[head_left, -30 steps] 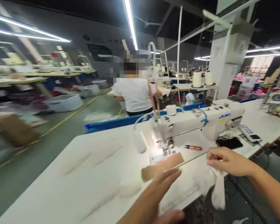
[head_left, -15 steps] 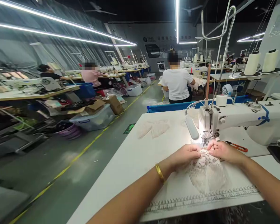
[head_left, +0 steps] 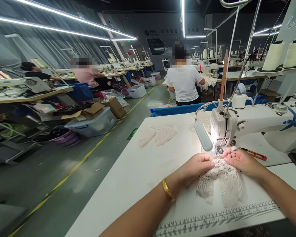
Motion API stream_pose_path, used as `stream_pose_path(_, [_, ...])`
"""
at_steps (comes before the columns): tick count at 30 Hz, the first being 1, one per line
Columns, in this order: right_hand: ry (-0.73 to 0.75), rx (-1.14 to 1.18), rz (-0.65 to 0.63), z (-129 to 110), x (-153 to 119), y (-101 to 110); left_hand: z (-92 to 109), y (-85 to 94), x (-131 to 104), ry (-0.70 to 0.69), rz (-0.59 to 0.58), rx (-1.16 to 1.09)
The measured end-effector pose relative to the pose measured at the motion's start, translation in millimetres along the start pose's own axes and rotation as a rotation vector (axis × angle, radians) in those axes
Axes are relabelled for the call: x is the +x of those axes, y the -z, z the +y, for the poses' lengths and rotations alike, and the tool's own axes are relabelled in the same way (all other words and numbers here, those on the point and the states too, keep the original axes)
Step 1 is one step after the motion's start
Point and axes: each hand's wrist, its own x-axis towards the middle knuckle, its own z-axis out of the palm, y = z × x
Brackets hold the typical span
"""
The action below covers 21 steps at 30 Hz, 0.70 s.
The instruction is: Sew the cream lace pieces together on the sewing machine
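The step in hand looks like lining up a lace piece (head_left: 230, 186) at the sewing machine (head_left: 259, 123), its top edge held out between two pinches. The left hand (head_left: 198, 167) grips that edge on one side with thumb and fingers, and the right hand (head_left: 243, 162) pinches it on the other, so neither is free. The piece lies on the white table (head_left: 123, 200), just in front of the presser foot (head_left: 219, 150), its lower part spreading in two lobes toward the printed ruler (head_left: 217, 219) (whether any of the lace is already under the foot, I cannot tell). From here, the next move seems to call for keeping the edge flat and square to the needle, with both sets of fingertips clear of it. Orange-handled snips (head_left: 258, 155) lie near the right hand.
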Motion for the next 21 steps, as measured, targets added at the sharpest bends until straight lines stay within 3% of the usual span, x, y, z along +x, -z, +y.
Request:
stream_pose_path(9, [-0.004, 0.004, -0.007, -3.2, -2.4, -1.2, 7.6, -3.8, -4.0, -0.006, 0.003, 0.014])
stream_pose_path(15, [0.011, 0.012, -0.017, -2.3, -4.1, -1.1, 3.7, -4.0, -1.9, 0.015, 0.052, -0.011])
stream_pose_path(21, [0.026, 0.044, 0.012, 0.7, -2.8, -2.0, 0.6, -3.1, -1.4, -0.003, 0.03, -0.051])
